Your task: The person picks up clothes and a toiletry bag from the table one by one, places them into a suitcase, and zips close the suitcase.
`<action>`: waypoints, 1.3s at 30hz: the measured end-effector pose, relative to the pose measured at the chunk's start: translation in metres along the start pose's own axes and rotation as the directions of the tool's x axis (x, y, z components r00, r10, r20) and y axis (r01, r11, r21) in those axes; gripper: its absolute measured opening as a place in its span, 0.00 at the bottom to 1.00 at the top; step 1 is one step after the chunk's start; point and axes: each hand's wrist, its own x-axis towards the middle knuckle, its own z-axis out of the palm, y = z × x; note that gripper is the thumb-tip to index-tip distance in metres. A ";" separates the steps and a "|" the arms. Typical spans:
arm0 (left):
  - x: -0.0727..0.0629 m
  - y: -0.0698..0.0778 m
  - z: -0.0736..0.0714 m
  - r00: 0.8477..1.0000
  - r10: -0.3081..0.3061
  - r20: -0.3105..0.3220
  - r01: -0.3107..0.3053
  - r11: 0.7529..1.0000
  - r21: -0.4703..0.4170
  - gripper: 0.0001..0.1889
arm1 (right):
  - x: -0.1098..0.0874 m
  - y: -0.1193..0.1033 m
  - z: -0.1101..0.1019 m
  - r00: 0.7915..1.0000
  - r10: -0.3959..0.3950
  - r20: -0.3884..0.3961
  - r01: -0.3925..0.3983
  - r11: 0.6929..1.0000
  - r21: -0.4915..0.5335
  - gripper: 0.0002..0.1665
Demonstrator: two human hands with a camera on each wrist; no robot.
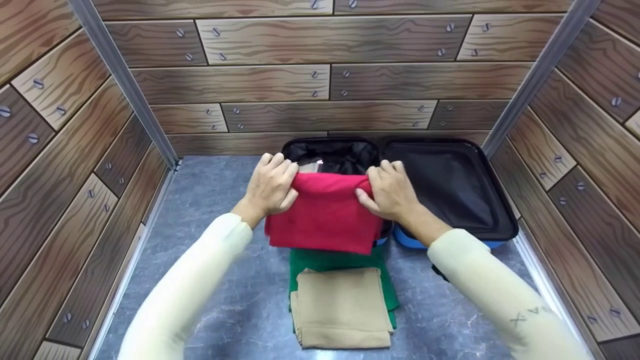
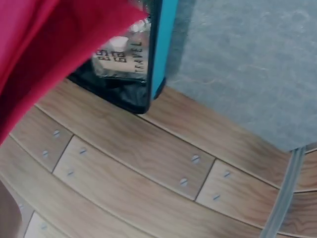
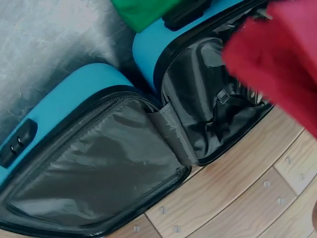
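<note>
A folded red cloth point(image 1: 325, 215) hangs between both hands, above the near edge of an open blue suitcase point(image 1: 330, 142). My left hand point(image 1: 272, 184) grips its upper left corner, and my right hand point(image 1: 392, 192) grips the upper right one with the thumb on the near side. Behind the cloth, the suitcase's black-lined half holds a clear bag point(image 2: 121, 59) printed "TRAVEL", best seen in the left wrist view. The cloth hides much of that half. In the right wrist view, the red cloth point(image 3: 277, 64) is blurred over the lining.
The suitcase lid point(image 1: 440, 185) lies opened out at the right, near the side wall. In front of the suitcase, a folded tan garment point(image 1: 345, 310) rests on a green cloth point(image 1: 392, 295). Wood-patterned walls point(image 1: 325, 82) enclose the grey marbled surface point(image 1: 225, 300).
</note>
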 end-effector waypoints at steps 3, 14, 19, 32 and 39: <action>-0.006 0.004 0.011 0.977 -0.117 0.179 0.106 0.992 0.068 0.19 | -0.002 -0.002 0.003 0.984 0.049 0.173 -0.040 0.998 -0.053 0.26; -0.019 0.033 0.060 0.724 -0.364 0.586 0.241 0.929 0.280 0.16 | -0.023 -0.002 0.037 0.827 0.268 0.494 -0.174 0.958 -0.228 0.25; -0.022 0.034 0.069 0.757 -0.366 0.541 0.218 0.923 0.318 0.13 | -0.024 0.003 0.044 0.824 0.268 0.499 -0.157 0.954 -0.254 0.19; -0.018 0.022 0.085 0.776 -0.413 0.477 0.274 0.901 0.336 0.09 | -0.013 0.013 0.062 0.839 0.292 0.458 -0.172 0.943 -0.286 0.11; -0.017 0.017 0.094 0.778 -0.414 0.472 0.277 0.901 0.334 0.11 | -0.009 0.018 0.071 0.818 0.322 0.477 -0.200 0.936 -0.289 0.11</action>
